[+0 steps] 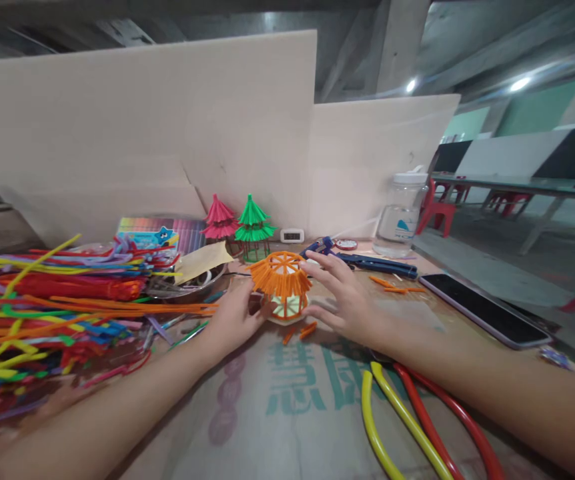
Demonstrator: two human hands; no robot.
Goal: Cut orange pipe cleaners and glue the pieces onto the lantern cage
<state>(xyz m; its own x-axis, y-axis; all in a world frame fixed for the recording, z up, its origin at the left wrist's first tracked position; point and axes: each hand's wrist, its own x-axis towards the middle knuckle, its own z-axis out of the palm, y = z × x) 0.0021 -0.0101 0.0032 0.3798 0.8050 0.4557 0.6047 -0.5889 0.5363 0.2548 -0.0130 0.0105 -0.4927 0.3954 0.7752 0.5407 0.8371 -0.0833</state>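
Note:
An orange pipe-cleaner pavilion model stands upright on the table in front of me, with a fringed roof and a spoked ring on top. A pale round base shows beneath its posts. My left hand grips it from the left, the thumb at the lower front and the other fingers partly hidden behind. On its right side, my right hand has its fingers spread and holds nothing; whether a fingertip touches the roof, I cannot tell. Short orange offcuts lie just before the model.
Colourful pipe cleaners pile up at left. Red and green pavilion models stand behind, near a small clock. To the right are a water bottle, a phone and yellow-handled and red-handled pliers.

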